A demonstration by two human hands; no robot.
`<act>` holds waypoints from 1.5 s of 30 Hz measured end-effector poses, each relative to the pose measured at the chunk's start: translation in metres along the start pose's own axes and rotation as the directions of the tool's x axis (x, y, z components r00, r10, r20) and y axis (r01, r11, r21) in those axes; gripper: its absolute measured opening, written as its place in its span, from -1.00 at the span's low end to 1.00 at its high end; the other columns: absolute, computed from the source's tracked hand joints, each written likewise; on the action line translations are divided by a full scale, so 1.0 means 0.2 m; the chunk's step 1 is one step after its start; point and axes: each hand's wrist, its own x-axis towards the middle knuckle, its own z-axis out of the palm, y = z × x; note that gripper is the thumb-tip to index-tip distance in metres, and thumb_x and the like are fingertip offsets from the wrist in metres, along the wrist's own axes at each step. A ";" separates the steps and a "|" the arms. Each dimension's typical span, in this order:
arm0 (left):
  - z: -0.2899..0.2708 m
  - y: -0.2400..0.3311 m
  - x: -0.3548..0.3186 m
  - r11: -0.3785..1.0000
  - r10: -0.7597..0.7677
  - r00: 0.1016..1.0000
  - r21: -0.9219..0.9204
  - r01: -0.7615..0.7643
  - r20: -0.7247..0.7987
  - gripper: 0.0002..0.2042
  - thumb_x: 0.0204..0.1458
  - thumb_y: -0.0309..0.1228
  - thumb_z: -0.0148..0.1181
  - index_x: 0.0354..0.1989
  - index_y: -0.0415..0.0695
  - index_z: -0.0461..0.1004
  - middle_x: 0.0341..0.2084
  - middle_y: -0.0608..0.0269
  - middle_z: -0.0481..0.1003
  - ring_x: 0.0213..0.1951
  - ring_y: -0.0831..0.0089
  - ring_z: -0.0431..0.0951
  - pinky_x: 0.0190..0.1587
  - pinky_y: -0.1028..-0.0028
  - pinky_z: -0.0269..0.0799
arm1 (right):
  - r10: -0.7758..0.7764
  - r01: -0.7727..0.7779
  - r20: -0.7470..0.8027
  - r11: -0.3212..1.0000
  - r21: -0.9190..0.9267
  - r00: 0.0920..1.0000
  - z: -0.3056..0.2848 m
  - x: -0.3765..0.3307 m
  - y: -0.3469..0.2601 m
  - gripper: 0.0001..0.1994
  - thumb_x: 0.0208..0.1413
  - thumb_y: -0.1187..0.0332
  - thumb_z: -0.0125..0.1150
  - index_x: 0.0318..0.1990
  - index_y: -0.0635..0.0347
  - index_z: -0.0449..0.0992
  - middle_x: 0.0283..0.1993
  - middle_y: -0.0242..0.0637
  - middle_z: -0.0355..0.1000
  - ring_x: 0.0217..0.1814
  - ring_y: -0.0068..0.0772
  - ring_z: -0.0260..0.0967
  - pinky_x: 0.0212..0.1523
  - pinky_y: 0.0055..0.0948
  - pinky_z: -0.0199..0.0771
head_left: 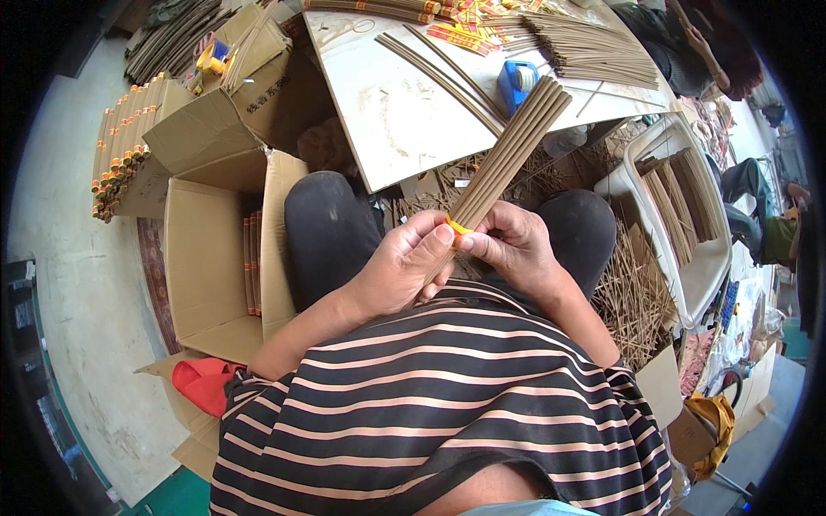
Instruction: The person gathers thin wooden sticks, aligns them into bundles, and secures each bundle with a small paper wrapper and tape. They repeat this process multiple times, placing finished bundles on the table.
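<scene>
Left fingers [430, 248] closed around a bundle of brown sticks [514, 150] apparently steady it for right fingers [483, 248] pinched on its yellow band [459, 226], the white surface [400, 133] lying beyond them.

Soft, fairly bright light is washing over the white table [387, 116], its bare top glowing pale. Left of the table, the floor [95, 292] is reflecting a cool, even tone, while the cardboard box [211, 258] between them is shading darker inside. Crossing the table's near edge, the bundle of sticks [512, 155] is showing crisp grooves. Just nearer than the table, dark trousers [581, 245] are swallowing detail. Well right of the table, the background is softening and smearing. Now the fisheye is kicking in: the table's right edge is bowing, and black is closing around the rim.
</scene>
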 end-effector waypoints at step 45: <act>0.04 0.10 0.01 0.301 0.430 0.770 0.730 -0.614 0.471 -0.73 0.04 -0.25 0.08 -0.46 -0.24 0.28 -0.62 0.04 0.41 -0.51 0.13 0.50 -0.46 0.31 0.43 | -0.360 0.360 0.004 0.932 -0.053 0.933 -0.15 -0.08 0.00 -0.52 -0.28 -0.01 0.41 -0.32 0.16 0.47 -0.43 -0.29 0.39 -0.39 -0.30 0.32 -0.34 -0.33 0.34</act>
